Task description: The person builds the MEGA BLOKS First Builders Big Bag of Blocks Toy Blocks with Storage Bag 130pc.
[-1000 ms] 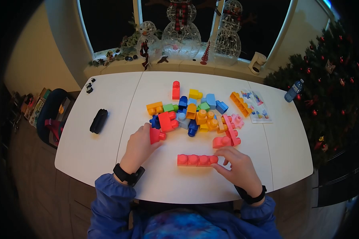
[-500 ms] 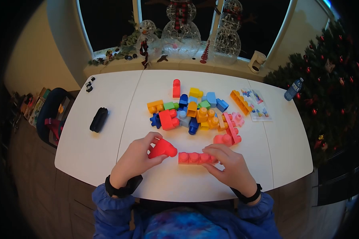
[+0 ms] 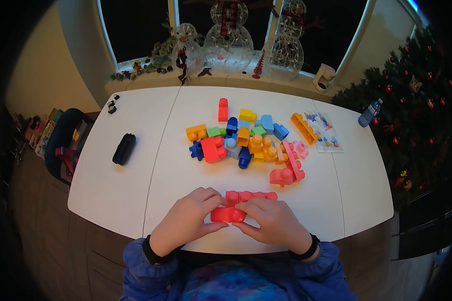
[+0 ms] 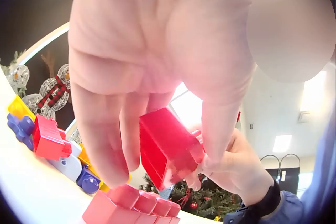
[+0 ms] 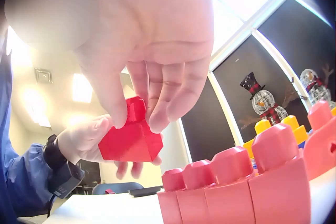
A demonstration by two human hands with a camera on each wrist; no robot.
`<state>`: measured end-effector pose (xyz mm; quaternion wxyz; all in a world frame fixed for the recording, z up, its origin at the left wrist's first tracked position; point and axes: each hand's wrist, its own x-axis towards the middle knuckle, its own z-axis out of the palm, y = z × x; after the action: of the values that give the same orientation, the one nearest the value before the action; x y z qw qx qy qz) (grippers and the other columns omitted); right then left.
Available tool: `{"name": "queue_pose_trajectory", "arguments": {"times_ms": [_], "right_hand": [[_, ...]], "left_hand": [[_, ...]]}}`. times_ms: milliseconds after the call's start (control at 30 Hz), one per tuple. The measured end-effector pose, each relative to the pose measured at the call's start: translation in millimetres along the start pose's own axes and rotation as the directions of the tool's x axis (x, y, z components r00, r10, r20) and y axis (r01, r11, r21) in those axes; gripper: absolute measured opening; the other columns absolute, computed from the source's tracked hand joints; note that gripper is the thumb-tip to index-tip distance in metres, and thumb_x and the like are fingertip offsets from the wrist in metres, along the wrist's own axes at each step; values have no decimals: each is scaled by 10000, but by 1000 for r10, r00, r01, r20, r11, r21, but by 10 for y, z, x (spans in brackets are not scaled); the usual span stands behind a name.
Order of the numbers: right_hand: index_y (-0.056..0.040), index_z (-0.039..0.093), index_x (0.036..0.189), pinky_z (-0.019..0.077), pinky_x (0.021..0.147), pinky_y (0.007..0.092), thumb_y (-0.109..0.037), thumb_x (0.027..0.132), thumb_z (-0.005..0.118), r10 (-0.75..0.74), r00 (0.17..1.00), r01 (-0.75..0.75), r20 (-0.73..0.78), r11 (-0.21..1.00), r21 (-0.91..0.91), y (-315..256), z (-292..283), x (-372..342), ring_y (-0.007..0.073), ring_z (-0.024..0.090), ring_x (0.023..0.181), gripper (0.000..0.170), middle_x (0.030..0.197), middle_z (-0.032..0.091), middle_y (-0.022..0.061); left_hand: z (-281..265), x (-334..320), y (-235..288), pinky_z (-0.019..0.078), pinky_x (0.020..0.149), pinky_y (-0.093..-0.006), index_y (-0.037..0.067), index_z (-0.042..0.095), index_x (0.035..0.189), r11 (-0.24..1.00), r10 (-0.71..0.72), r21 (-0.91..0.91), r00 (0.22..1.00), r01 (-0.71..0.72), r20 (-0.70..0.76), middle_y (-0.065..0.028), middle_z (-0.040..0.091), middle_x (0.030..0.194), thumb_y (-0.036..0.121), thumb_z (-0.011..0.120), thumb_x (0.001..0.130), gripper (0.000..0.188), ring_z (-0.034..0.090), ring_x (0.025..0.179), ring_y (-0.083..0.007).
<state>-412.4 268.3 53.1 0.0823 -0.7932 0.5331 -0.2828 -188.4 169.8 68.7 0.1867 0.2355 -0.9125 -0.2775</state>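
Note:
A red toy building block (image 3: 227, 215) is held between both hands, close to the near side of the table. My left hand (image 3: 188, 220) grips its wide body from the left. From the right, my right hand (image 3: 278, 223) pinches the narrower stud end, as the right wrist view shows on the red block (image 5: 131, 144). In the left wrist view, thumb and fingers stand on either side of the block (image 4: 164, 148). Just beyond the hands lies a long coral block (image 3: 256, 195) with a row of studs, partly covered by the fingers in the head view.
Behind is a loose pile of blocks, among them a red block (image 3: 213, 149) and a yellow block (image 3: 255, 144). Coral blocks (image 3: 282, 176) lie to its right. A picture sheet (image 3: 325, 133), a water bottle (image 3: 370, 112) and a black case (image 3: 124, 149) are also on the table (image 3: 105, 190).
The left hand has carried the red block from beside the pile towards the near edge and right. The right hand has let go of the long coral block and now pinches the red block too.

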Motion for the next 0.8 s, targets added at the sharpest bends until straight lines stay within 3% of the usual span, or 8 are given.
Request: {"name": "queue_pose_trajectory", "arguments": {"times_ms": [200, 400, 600, 700, 800], "right_hand": [[-112, 718, 1156, 553, 652, 341, -284, 887, 807, 79, 995, -81, 58, 996, 31, 34, 36, -59, 247, 709, 777, 331, 919, 715, 51], [-84, 725, 948, 541, 616, 336, -252, 864, 833, 149, 988, -150, 28, 988, 42, 148, -135, -209, 244, 706, 729, 217, 824, 712, 58], [-103, 710, 895, 526, 604, 370, -273, 890, 796, 180, 983, -181, 29, 982, 56, 215, -183, -314, 268, 684, 734, 190, 821, 688, 52], [-99, 711, 887, 526, 599, 367, -260, 880, 807, 185, 983, -185, 19, 980, 65, 233, -209, -331, 267, 684, 718, 187, 812, 689, 52], [-96, 707, 883, 526, 597, 360, -247, 873, 814, 189, 982, -188, -5, 979, 79, 290, -208, -350, 264, 684, 708, 186, 803, 690, 53]], "left_hand": [[217, -63, -137, 566, 811, -409, 22, 705, 1023, 1000, -22, 3, 998, 22, 56, -138, 666, 1008, 116, 848, 785, 293, 667, 909, -346], [313, -17, -213, 564, 801, -426, 10, 678, 1046, 997, -58, 55, 995, 54, 83, -155, 661, 990, 143, 829, 811, 309, 673, 894, -363], [355, 5, -228, 553, 826, -445, 5, 645, 1067, 991, -78, 119, 993, 67, 93, -165, 643, 999, 192, 824, 819, 359, 660, 937, -366], [236, 4, -236, 567, 811, -409, 7, 677, 1111, 991, -94, 104, 992, 86, 79, -155, 690, 1036, 251, 877, 783, 455, 686, 927, -363], [-9, 172, -274, 571, 815, -404, -2, 679, 1130, 988, -99, 116, 994, 103, -38, -152, 704, 1042, 291, 898, 763, 518, 699, 931, -350]]}}
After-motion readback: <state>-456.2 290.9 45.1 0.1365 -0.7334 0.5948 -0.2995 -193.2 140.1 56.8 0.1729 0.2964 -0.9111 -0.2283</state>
